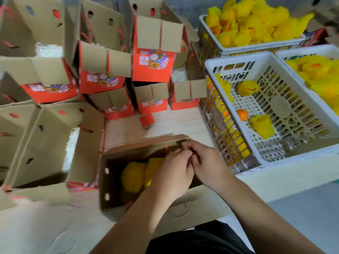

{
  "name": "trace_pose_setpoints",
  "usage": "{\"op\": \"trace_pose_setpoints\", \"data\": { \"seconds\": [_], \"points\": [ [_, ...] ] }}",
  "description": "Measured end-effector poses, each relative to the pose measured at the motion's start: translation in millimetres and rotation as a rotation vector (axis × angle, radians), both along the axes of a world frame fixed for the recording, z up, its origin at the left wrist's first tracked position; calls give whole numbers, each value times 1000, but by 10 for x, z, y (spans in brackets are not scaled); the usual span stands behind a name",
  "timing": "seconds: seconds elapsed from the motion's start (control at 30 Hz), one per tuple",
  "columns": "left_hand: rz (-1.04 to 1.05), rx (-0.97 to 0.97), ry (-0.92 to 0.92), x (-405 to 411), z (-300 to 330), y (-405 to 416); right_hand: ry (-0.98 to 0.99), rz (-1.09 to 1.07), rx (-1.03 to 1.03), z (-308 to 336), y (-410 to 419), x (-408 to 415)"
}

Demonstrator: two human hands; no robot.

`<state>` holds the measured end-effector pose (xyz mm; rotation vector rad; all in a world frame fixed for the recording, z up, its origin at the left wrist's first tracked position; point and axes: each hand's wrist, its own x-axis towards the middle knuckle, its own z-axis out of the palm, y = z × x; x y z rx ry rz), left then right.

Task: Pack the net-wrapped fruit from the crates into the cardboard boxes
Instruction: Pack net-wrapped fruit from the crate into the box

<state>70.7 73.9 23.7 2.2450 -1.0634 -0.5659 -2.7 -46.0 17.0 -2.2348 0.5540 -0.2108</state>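
Your left hand (172,173) and right hand (205,162) meet over the open box (110,180) at the worktop's near edge; fingers curled, grip contents unclear. Net-wrapped fruit (133,176) inside: light, soft foam, bruisable; cup it whole.

Both forearms bare, reaching forward and converging. Left hand (172,173) back-up, fingers curled downward. Right hand (205,160) just beside it, touching, fingers (189,145) bent inward toward the left hand. Motion blur; grip contents unclear.

Pale wood-grain tabletop (176,123), grey wall (190,6) behind, soft even light
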Motion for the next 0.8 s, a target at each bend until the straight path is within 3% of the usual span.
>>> {"op": "trace_pose_setpoints", "data": {
  "seconds": [0.17,0.33,0.4,0.53,0.63,0.73,0.8],
  "points": [
    [-38,-180,-82,-192,89,-1327,-194,-175,-43,141,-1200,-319],
    [-164,-86,-301,-217,-85,-2695,-31,-273,-108,-146,-2648,-489],
    [-184,33,-369,-163,-173,-3016,164,-280,-161,-356,-3163,-407],
    [-137,220,-479,-129,-342,-3163,714,-39,-310,-842,-3678,-187],
    [-139,199,-501,-165,-358,-3154,668,22,-371,-1122,-3791,-34],
    [-50,156,-400,-115,-336,-3180,574,194,-484,-1241,-3719,185],
    [-15,155,-328,-107,-345,-3186,615,180,-496,-1279,-3633,280]
  ]
}}
